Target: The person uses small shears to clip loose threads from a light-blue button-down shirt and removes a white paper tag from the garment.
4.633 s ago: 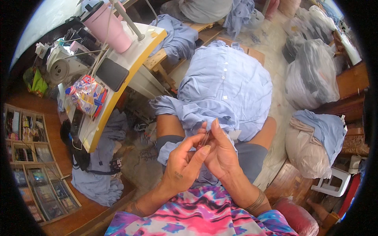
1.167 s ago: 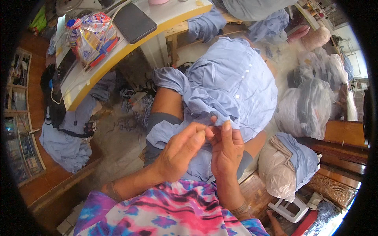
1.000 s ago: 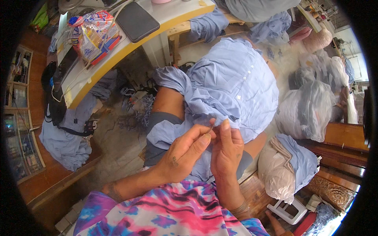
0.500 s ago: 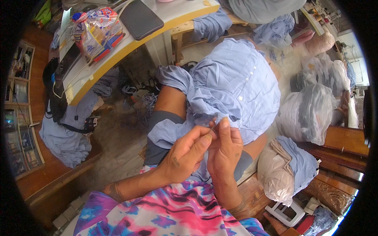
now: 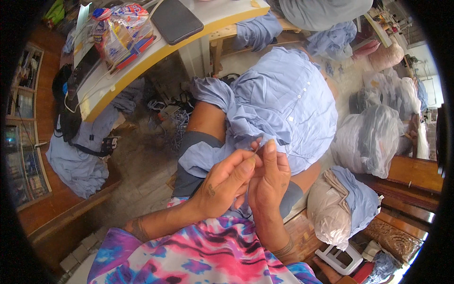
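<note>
A light-blue shirt (image 5: 279, 90) with small white buttons down its front lies bunched over my lap and knees. At its near edge my hands meet, fingertips almost touching. My left hand (image 5: 226, 182) pinches a thin, dark, sliver-like thing (image 5: 257, 149), too small to name, between thumb and fingers. Close beside it, my right hand (image 5: 268, 182) has its thumb raised and its fingers curled in; what they hold is hidden. Folds of the shirt are gathered just beyond the fingertips.
A yellow-edged table (image 5: 222, 20) at the upper left bears a dark phone (image 5: 177, 21) and a plastic bread bag (image 5: 120, 35). Clothes lie heaped at the left (image 5: 78, 161). Clear plastic-wrapped bundles (image 5: 366, 139) and a stuffed bag (image 5: 331, 208) stand at the right.
The whole view has shifted slightly, with the table sitting a little further right. My hands keep nearly the same pinching pose at the shirt's near edge.
</note>
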`<act>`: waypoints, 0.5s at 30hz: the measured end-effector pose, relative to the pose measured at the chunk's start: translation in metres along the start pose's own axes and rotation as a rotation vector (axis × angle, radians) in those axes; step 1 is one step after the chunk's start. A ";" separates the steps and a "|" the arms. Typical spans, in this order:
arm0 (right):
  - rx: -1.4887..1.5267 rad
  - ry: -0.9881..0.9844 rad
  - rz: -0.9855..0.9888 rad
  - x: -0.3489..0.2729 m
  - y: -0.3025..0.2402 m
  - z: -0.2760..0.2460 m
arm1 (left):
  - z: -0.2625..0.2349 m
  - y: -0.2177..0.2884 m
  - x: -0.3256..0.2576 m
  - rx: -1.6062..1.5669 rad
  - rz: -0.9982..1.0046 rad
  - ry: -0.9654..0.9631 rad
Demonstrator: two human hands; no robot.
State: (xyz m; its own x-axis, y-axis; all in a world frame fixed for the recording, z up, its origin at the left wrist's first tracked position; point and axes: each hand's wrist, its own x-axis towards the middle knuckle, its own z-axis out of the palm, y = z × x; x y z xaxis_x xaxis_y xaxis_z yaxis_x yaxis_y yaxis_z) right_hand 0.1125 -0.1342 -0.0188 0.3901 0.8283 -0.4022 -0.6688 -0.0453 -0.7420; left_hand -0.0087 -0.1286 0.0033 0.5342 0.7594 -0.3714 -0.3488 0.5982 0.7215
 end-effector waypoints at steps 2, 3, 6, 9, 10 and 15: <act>0.003 0.004 -0.002 -0.001 0.000 0.002 | 0.000 0.000 0.000 -0.045 -0.001 0.002; 0.001 0.004 0.001 -0.001 0.000 0.004 | 0.000 0.000 0.000 -0.046 0.004 0.006; -0.003 0.003 0.002 -0.002 0.000 0.006 | -0.002 -0.002 0.000 -0.042 0.023 0.009; -0.002 -0.004 0.001 -0.002 0.002 0.007 | -0.005 -0.003 -0.001 -0.025 0.047 0.005; -0.002 -0.007 0.005 -0.002 0.002 0.007 | -0.005 -0.003 -0.001 -0.021 0.052 0.008; -0.039 -0.001 -0.027 -0.003 0.006 0.008 | -0.007 -0.003 0.001 0.081 0.093 0.036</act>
State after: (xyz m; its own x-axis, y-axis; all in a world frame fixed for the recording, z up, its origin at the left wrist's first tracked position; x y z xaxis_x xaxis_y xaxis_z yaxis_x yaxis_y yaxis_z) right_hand 0.1027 -0.1323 -0.0177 0.4072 0.8299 -0.3814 -0.6326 -0.0449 -0.7731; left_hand -0.0130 -0.1277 -0.0033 0.4739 0.8201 -0.3206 -0.3309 0.5033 0.7982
